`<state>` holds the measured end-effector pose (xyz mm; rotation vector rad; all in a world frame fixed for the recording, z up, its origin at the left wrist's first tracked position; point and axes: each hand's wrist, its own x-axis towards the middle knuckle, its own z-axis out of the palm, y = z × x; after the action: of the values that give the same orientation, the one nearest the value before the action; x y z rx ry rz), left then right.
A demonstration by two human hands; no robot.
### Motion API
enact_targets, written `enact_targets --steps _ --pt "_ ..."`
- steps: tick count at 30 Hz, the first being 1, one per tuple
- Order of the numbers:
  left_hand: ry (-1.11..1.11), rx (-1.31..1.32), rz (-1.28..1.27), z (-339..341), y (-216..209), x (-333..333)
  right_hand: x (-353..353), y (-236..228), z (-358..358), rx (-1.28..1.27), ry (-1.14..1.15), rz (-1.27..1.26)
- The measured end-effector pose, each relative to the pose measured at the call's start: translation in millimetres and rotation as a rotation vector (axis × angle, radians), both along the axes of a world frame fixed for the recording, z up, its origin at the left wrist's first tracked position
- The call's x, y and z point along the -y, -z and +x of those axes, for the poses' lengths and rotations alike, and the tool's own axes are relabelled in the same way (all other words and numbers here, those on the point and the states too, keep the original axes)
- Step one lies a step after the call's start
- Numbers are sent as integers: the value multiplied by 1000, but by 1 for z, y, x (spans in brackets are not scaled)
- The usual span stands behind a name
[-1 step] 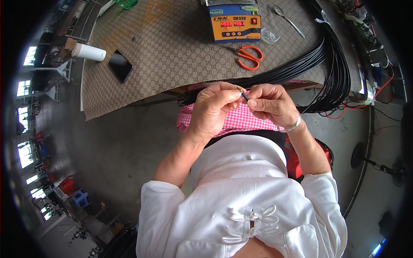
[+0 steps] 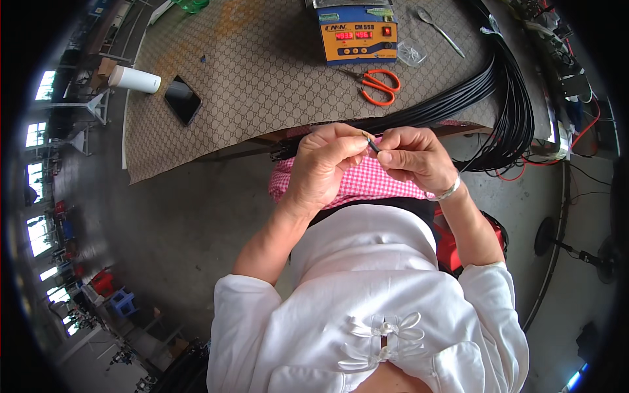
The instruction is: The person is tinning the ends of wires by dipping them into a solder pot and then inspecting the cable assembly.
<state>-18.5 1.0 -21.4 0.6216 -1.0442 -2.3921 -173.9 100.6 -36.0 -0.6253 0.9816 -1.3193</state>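
Biggest is the table (image 2: 223, 111), w/ a brown patterned cover; blk cable bundle (image 2: 517, 108) trails over its R side. Pink checked cloth (image 2: 373, 183) is on the person's lap. On the table, a blue/orange elec. box (image 2: 358, 31) has lit red digits, printed lettering & stuck-on labels. L hand (image 2: 322, 167) and R hand (image 2: 416, 157) are close tog. above the cloth, thumb & finger of each clamped on one small item. White cup (image 2: 136, 79) is near the table's L edge, contents not visible; phone (image 2: 182, 100) just beside it. Orange-handled snips (image 2: 380, 86), spoon (image 2: 443, 35), then crumpled clear plastic (image 2: 411, 54), contents unclear. Smallest: blk piece (image 2: 373, 146) w/ brass-col. tip, btwn the hands; R has the body, L the tip end.
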Motion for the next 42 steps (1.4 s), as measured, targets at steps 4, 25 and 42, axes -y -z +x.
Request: enact_targets --steps 4,25,42 --pt "-12 188 -197 -4 -11 4 0 -7 -4 -276 -23 -67" --pt "-18 14 282 -23 22 8 5 28 1 107 148 -21" --pt "-133 126 -311 -13 5 -1 5 18 0 41 109 -47"
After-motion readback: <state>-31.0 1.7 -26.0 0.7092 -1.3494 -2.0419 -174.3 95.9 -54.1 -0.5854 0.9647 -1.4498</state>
